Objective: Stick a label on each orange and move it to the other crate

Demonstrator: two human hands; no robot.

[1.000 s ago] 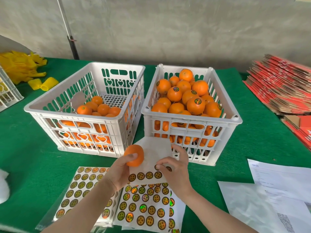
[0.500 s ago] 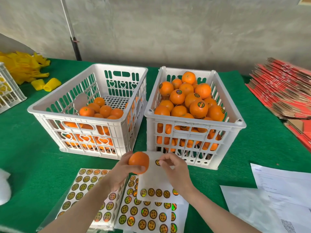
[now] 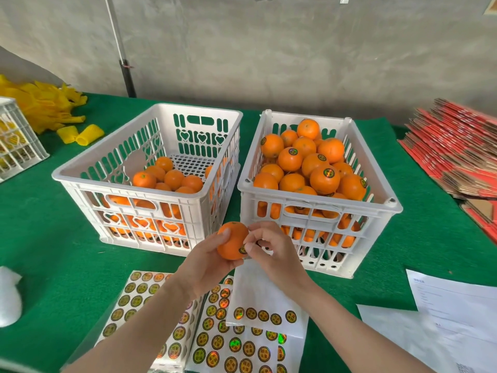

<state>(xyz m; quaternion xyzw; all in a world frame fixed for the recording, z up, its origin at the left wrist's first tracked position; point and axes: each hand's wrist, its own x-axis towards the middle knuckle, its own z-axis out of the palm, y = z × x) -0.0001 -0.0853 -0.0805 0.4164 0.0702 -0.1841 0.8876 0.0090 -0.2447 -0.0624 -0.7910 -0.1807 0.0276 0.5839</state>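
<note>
Orange [image 3: 231,240] sits cupped in the left hand [image 3: 207,265], fingers curled beneath and thumb on top, above the table [image 3: 53,251], in front of the gap between the left crate [image 3: 134,191] and right crate [image 3: 317,203]. The right hand [image 3: 271,251] pinches a label [image 3: 243,249] against the fruit's lower right side; its fingertips hide most of it.

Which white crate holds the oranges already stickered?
The fuller white plastic crate on the right: round dark stickers show on its oranges; those in the left crate look bare.
</note>
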